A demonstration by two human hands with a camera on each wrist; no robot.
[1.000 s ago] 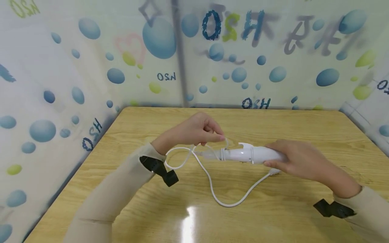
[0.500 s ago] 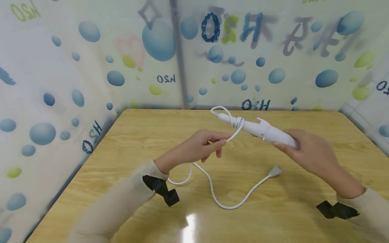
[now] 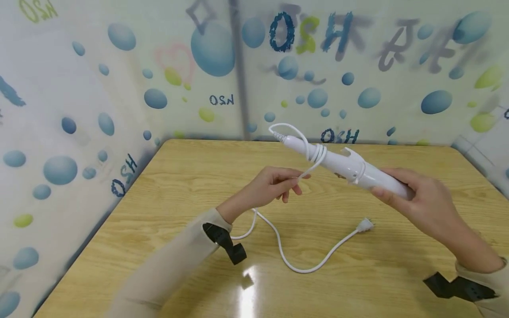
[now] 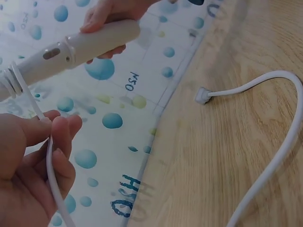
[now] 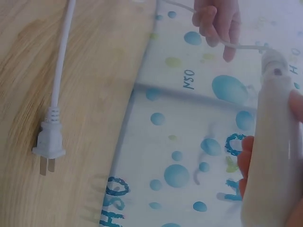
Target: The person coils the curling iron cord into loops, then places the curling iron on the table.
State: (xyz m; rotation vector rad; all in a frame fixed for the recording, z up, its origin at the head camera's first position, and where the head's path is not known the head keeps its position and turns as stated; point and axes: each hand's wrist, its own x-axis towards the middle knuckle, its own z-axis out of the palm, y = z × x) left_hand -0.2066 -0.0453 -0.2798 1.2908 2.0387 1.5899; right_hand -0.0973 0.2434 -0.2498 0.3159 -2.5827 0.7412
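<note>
In the head view, my right hand [image 3: 423, 203] grips the thick end of a white curling iron [image 3: 343, 165], held tilted above the table with its cord end up and to the left. Its white cord [image 3: 298, 128] loops out from the tip and winds around the narrow part in several turns. Just below those turns, my left hand [image 3: 278, 185] pinches the cord between thumb and forefinger. The left wrist view shows the cord running across the left fingers [image 4: 61, 137]. A small switch slot is visible on the iron's body [image 4: 52, 53] there.
Beneath the hands lies a wooden table [image 3: 199, 176]. The rest of the cord curves over it to a two-prong plug [image 3: 365, 225] at the right. A patterned wall covering [image 3: 318, 79] stands behind the far edge and along the left side.
My right hand has raised the curling iron off the table and tilted its cord end up. The wound turns have increased, and my left hand has moved from above the iron to below it.
</note>
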